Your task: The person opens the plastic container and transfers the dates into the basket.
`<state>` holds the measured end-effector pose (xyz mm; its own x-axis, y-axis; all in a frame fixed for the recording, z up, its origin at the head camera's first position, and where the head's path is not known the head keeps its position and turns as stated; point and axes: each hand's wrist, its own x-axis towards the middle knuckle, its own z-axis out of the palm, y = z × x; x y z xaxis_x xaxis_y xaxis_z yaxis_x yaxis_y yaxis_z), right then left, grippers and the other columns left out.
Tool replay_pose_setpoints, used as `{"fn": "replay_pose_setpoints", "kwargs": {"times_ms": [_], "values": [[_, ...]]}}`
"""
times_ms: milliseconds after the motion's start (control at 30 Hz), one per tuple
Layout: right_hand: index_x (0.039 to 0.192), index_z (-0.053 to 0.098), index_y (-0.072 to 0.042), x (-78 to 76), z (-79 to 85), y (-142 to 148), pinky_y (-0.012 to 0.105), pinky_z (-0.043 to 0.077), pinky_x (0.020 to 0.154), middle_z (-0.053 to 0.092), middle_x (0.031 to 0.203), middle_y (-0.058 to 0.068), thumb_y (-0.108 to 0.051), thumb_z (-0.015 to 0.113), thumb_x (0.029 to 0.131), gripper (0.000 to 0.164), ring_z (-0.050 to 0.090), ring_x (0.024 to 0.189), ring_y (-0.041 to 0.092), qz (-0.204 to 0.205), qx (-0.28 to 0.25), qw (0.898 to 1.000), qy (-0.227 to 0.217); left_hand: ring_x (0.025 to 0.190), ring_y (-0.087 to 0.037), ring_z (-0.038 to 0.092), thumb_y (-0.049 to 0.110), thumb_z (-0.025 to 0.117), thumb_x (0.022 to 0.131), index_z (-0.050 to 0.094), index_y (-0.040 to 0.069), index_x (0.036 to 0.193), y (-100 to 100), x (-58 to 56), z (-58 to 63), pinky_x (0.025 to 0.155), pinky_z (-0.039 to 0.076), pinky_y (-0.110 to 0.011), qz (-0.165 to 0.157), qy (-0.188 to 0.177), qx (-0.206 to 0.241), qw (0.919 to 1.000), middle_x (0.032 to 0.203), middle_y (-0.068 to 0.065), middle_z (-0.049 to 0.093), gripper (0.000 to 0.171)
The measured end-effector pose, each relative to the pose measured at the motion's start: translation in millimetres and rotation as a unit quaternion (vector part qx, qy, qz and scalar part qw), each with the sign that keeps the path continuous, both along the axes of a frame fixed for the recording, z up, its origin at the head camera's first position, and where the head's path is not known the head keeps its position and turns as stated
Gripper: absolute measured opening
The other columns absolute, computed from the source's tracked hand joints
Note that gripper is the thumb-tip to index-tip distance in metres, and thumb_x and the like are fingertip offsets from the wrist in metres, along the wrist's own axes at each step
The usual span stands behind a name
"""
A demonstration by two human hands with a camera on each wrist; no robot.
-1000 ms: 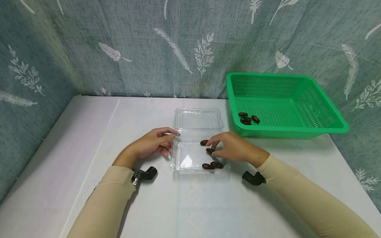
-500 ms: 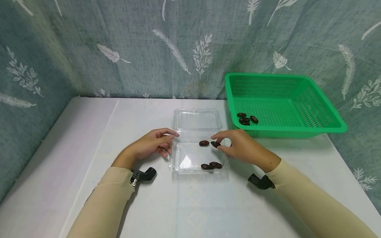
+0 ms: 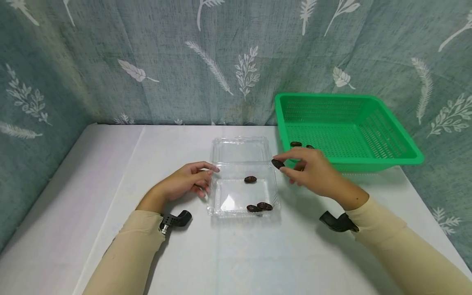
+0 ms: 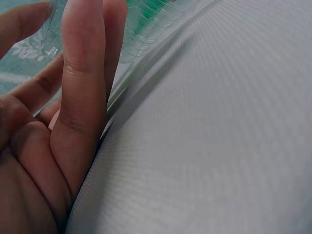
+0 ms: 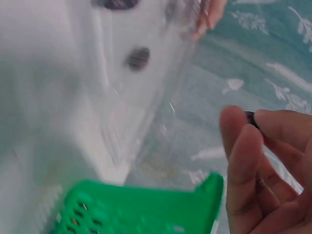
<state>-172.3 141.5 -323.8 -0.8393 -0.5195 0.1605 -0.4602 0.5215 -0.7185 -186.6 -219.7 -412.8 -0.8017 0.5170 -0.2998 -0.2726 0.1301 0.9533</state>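
Note:
My right hand [image 3: 313,170] pinches a dark brown date [image 3: 277,164] between thumb and fingertips, held beside the near left corner of the green basket [image 3: 368,161]. In the right wrist view only the end of that date [image 5: 250,117] shows between the fingers. A clear plastic clamshell container [image 3: 232,213] lies with its lid [image 3: 239,149] folded back. One date [image 3: 250,179] is in the middle of its base, and two more dates [image 3: 259,207] touch along its front wall. My left hand [image 3: 188,180] holds the container's left rim between thumb and index finger, other fingers loosely bent.
Dates [image 3: 296,144] lie in the basket's left end, partly hidden behind my right hand. The basket stands at the back right of the white-covered table [image 3: 239,262]. Leaf-patterned cloth [image 3: 166,61] hangs behind. A black wrist mount [image 3: 337,222] sticks out below each cuff.
My right hand has lifted the date from the container's right side and carried it right and back, towards the basket. The left hand keeps its place at the rim.

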Motion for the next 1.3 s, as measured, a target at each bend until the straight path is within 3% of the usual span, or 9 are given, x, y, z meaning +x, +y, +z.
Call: {"fn": "replay_pose_setpoints", "kwargs": {"times_ms": [200,367,533,700,800,1033,1200,1300], "values": [[0.120,0.071,-0.006,-13.4,13.7,17,0.027,0.054,0.050,0.071,0.110,0.013,-0.003,0.070,0.092,0.028,0.066,0.060,0.013,-0.025,-0.035,0.999,0.033,0.073,-0.013,0.064,0.024,0.052,0.106,0.048,0.001,0.141,0,-0.5,-1.8,0.064,0.060,-0.028,0.005,0.003,0.000,1.0000,0.089,-0.004,0.054,0.043],[0.123,0.071,-0.011,-27.0,17.5,31,0.031,0.054,0.052,0.073,0.111,0.013,-0.012,0.070,0.094,0.029,0.067,0.065,0.018,-0.086,-0.029,0.996,-0.011,0.073,-0.013,0.065,0.025,0.053,0.105,0.048,0.001,0.141,0,0.3,-5.0,0.065,0.060,-0.028,0.002,0.000,-0.001,1.0000,0.090,-0.004,0.055,0.043],[0.124,0.070,-0.013,-43.9,19.0,45,0.031,0.051,0.051,0.074,0.099,0.001,-0.018,0.070,0.095,0.029,0.066,0.068,0.014,-0.123,-0.015,0.991,-0.051,0.073,-0.013,0.065,0.025,0.053,0.105,0.047,0.001,0.141,-1,-0.1,-4.6,0.064,0.060,-0.028,-0.001,0.004,-0.002,1.0000,0.088,-0.004,0.056,0.044],[0.125,0.069,-0.014,-57.5,20.4,56,0.031,0.053,0.056,0.071,0.116,0.010,-0.023,0.068,0.096,0.031,0.068,0.073,0.010,-0.145,0.030,0.986,-0.075,0.073,-0.013,0.064,0.024,0.053,0.105,0.047,0.001,0.141,0,-1.3,-2.9,0.064,0.059,-0.027,0.003,0.006,-0.004,1.0000,0.087,-0.003,0.055,0.043],[0.129,0.067,-0.013,-65.0,18.8,61,0.033,0.055,0.062,0.066,0.125,0.015,-0.024,0.066,0.098,0.033,0.067,0.077,0.014,-0.146,0.072,0.983,-0.089,0.073,-0.012,0.064,0.024,0.053,0.105,0.046,-0.001,0.142,0,-0.4,-3.2,0.064,0.059,-0.027,-0.002,0.007,-0.006,1.0000,0.088,-0.003,0.054,0.045],[0.133,0.064,-0.010,-86.8,10.1,67,0.048,0.058,0.080,0.063,0.128,0.020,-0.021,0.063,0.099,0.035,0.067,0.098,0.037,-0.125,0.137,0.977,-0.102,0.073,-0.012,0.062,0.023,0.053,0.105,0.048,0.001,0.141,-1,-0.2,-3.5,0.064,0.059,-0.026,0.009,0.007,-0.008,0.9999,0.089,-0.003,0.053,0.042],[0.130,0.065,-0.004,-97.7,2.6,69,0.056,0.053,0.093,0.064,0.130,0.023,-0.016,0.063,0.098,0.034,0.059,0.119,0.041,-0.098,0.186,0.971,-0.112,0.073,-0.012,0.062,0.023,0.054,0.105,0.047,0.001,0.141,0,-1.2,-5.2,0.064,0.060,-0.027,0.004,0.005,-0.011,0.9999,0.089,-0.003,0.052,0.043],[0.129,0.065,-0.001,-101.1,0.3,70,0.058,0.051,0.096,0.064,0.130,0.024,-0.014,0.063,0.098,0.034,0.056,0.124,0.043,-0.083,0.209,0.968,-0.113,0.072,-0.012,0.062,0.022,0.054,0.104,0.048,0.002,0.142,0,-2.1,-5.6,0.063,0.060,-0.028,0.003,0.003,-0.010,0.9999,0.088,-0.003,0.052,0.043]]}}
